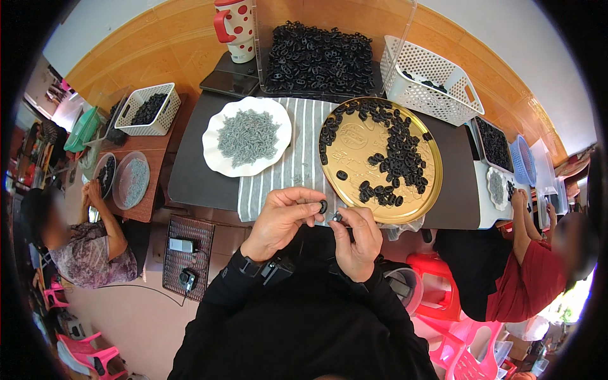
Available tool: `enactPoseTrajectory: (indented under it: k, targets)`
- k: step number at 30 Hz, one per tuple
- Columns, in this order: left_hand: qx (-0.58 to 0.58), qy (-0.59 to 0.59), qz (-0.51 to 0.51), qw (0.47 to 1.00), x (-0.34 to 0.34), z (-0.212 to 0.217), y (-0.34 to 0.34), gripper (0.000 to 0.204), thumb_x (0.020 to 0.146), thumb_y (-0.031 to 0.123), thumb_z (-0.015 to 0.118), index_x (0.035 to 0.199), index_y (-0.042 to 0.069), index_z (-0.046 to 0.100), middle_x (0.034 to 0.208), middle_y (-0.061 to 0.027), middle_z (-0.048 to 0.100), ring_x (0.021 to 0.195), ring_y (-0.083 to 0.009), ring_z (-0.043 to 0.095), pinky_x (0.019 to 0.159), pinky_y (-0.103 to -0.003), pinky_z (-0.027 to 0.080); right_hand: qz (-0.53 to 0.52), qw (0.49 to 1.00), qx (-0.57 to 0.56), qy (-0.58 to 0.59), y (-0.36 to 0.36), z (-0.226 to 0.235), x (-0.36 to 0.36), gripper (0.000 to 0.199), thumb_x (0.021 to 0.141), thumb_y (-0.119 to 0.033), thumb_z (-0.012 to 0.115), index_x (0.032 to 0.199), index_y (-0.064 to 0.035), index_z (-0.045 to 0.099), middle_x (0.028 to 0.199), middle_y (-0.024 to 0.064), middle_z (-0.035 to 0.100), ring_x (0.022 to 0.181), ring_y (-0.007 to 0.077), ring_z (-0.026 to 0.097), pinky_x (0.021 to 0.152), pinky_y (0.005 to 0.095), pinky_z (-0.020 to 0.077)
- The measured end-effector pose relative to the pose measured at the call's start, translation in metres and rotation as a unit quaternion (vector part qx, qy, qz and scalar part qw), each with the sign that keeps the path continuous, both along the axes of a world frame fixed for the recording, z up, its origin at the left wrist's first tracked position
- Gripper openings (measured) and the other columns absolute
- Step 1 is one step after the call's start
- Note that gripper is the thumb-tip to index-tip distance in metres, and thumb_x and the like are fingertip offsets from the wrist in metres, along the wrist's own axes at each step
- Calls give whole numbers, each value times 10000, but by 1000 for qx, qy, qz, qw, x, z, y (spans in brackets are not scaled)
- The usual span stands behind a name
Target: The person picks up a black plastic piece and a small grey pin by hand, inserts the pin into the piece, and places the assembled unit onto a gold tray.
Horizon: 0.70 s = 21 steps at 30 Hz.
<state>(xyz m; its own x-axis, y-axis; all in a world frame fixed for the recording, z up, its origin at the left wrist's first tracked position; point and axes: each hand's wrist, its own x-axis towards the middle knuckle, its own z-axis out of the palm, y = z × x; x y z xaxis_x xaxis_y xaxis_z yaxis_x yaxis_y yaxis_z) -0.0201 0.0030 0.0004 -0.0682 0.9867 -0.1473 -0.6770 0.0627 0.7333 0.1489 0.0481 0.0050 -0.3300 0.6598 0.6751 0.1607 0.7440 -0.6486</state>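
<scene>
Both of my hands meet just above the table's front edge. My left hand [277, 218] pinches a small black oval piece [323, 206] upright between thumb and fingertips. Close beside it, my right hand [360, 246] has thumb and forefinger closed on a tiny dark piece with a pale spot [337, 217], too small to name. Beyond them, a gold round tray [348, 161] on the right carries many loose black oval pieces [402, 155]. To the left, a white wavy-edged plate [213, 154] is heaped with small grey spring-like parts [248, 138]. A striped cloth [305, 126] lies between and under them.
At the back stand a clear box [261, 54] of black pieces, a white perforated basket [437, 98] and a dotted tumbler [239, 38]. A phone-like slab [228, 82] lies there too. Co-workers handle similar parts at left [95, 244] and right [525, 272]. A red stool [437, 285] stands right.
</scene>
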Motion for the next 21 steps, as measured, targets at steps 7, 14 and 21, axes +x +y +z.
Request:
enactPoseTrajectory:
  k: [7, 14, 21]
  targets:
    - [15, -10, 1, 1000, 2, -3, -2, 197, 891, -28, 630, 1084, -41, 666, 918, -85, 688, 793, -129, 670, 665, -211, 528, 6, 1000, 0, -13, -1, 0, 0, 314, 740, 54, 741, 1029, 33, 622, 824, 134, 588, 667, 259, 580, 579, 323, 465]
    - [44, 28, 3, 999, 5, -11, -1, 165, 870, -40, 650, 1031, -20, 683, 886, -51, 679, 801, -96, 640, 705, -219, 514, 83, 974, -200, 70, -10, -5, -1, 250, 793, 81, 695, 1031, 38, 632, 872, 96, 628, 735, 151, 592, 654, 253, 467]
    - [50, 52, 56, 996, 9, -8, -3, 72, 869, -42, 650, 938, -24, 660, 885, -73, 679, 791, -121, 653, 693, -225, 529, 55, 961, -229, 143, -16, -10, -7, 237, 808, 79, 693, 1033, 47, 626, 900, 95, 643, 762, 140, 594, 684, 247, 470]
